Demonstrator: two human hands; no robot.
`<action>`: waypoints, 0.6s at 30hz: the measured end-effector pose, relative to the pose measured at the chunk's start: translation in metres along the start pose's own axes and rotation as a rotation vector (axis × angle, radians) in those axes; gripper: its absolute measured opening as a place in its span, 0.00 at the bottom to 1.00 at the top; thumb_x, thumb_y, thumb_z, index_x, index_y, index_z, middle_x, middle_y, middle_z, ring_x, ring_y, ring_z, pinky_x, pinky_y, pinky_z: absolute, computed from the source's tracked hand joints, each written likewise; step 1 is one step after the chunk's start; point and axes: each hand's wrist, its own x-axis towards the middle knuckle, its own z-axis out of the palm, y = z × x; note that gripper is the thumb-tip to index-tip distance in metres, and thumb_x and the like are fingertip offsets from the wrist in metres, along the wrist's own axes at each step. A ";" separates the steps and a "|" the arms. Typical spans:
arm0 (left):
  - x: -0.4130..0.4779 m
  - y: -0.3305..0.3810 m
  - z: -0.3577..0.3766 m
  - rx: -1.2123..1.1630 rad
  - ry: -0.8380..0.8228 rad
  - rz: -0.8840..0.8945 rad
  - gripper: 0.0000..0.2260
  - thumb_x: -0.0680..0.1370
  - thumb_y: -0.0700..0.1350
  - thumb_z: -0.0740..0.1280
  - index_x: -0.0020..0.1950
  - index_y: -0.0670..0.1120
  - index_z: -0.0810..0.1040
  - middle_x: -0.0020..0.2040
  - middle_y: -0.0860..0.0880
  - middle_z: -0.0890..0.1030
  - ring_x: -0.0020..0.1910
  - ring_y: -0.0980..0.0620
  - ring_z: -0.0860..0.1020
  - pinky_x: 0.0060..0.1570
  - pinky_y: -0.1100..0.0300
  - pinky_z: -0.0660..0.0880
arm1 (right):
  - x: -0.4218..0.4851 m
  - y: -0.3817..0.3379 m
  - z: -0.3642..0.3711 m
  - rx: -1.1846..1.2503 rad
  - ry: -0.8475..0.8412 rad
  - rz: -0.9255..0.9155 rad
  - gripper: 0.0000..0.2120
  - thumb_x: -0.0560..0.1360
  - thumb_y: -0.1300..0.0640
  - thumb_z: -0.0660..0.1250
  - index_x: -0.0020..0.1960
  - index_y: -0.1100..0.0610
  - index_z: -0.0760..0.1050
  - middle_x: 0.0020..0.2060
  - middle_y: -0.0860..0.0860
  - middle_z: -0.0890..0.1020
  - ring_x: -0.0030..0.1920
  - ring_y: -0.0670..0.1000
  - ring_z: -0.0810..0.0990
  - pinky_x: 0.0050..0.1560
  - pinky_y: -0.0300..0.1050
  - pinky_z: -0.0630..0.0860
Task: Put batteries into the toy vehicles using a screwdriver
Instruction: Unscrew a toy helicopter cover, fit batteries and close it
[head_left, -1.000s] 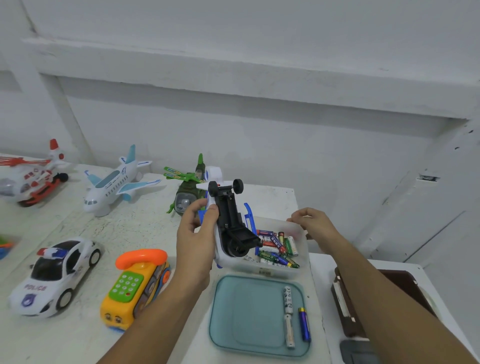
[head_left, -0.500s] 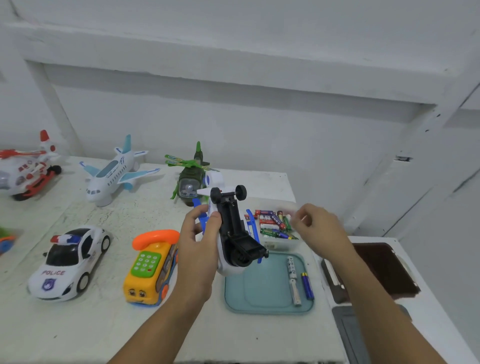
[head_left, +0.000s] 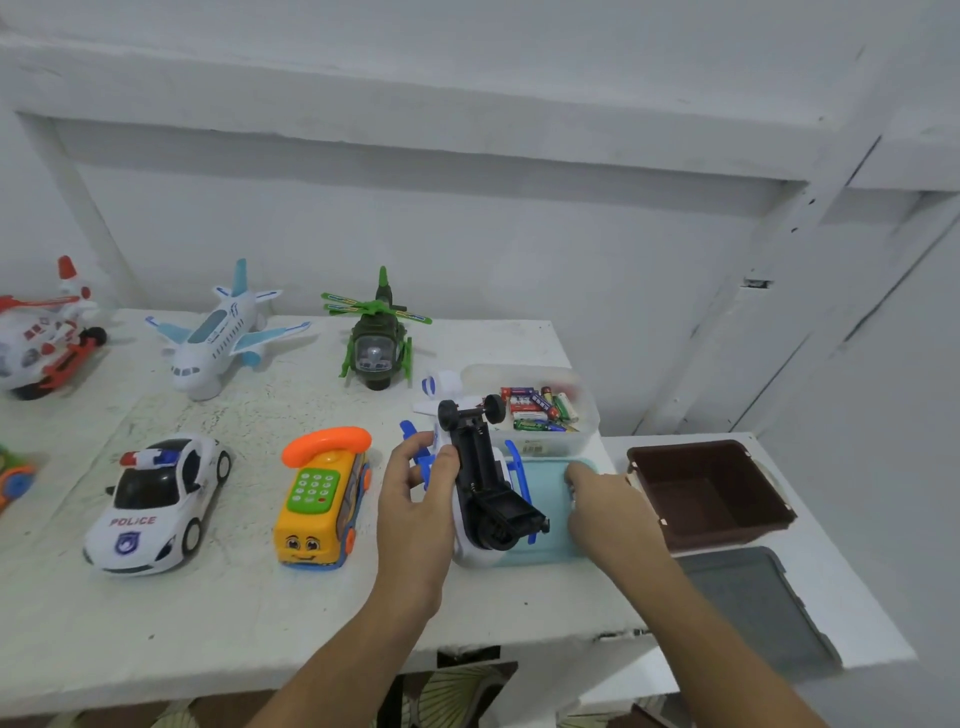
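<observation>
1. L hand (head_left: 415, 519) clenches round the white-blue toy plane (head_left: 483, 488). The thumb and fingers wrap its left side, and the plane is lifted just above the table (head_left: 208, 613).
2. The plane is upside down in the grip: black underside up, nose end toward the person, wheel axle (head_left: 470, 410) at the far end. Blue prongs stick out on both sides.
3. R hand (head_left: 608, 514) is just right of the grip, fingertips down on the teal lid (head_left: 550, 493). Can't tell if it pinches anything, since the hand hides what's under it.
4. The teal lid lies flat, under and right of the held plane.
5. Beyond the grip is a clear tub (head_left: 540, 447) w/ loose batteries (head_left: 535, 408) inside; it touches the lid's far edge.
6. Further right of the R hand is a brown bin (head_left: 711, 493), w/ a grey lid (head_left: 753, 597) nearer the person.
7. Just left of the grip is a yellow phone-bus toy (head_left: 324, 499), then a police car (head_left: 156, 504).
8. Beyond-left of the grip, back row: green helicopter (head_left: 379, 338), white airliner (head_left: 223, 332), and a red-white helicopter (head_left: 41, 332) at the frame edge.
</observation>
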 end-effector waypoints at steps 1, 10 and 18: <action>-0.001 0.000 -0.001 -0.003 -0.004 0.003 0.06 0.80 0.51 0.67 0.54 0.62 0.77 0.55 0.49 0.79 0.52 0.44 0.81 0.54 0.38 0.78 | -0.001 -0.001 0.000 0.008 -0.008 -0.003 0.15 0.76 0.65 0.57 0.61 0.55 0.70 0.54 0.56 0.79 0.52 0.56 0.77 0.44 0.41 0.66; -0.003 0.000 -0.009 -0.022 -0.037 0.025 0.08 0.80 0.50 0.66 0.54 0.63 0.78 0.58 0.52 0.78 0.58 0.49 0.79 0.59 0.40 0.76 | -0.012 -0.015 -0.045 1.047 0.135 -0.040 0.06 0.76 0.64 0.67 0.51 0.56 0.75 0.39 0.55 0.82 0.31 0.47 0.81 0.30 0.39 0.78; -0.001 -0.002 -0.010 -0.045 -0.056 0.063 0.08 0.80 0.49 0.65 0.58 0.59 0.77 0.60 0.53 0.77 0.57 0.56 0.79 0.53 0.54 0.79 | -0.030 -0.053 -0.064 1.068 0.152 -0.286 0.08 0.72 0.63 0.73 0.46 0.53 0.77 0.38 0.51 0.82 0.36 0.48 0.82 0.35 0.38 0.77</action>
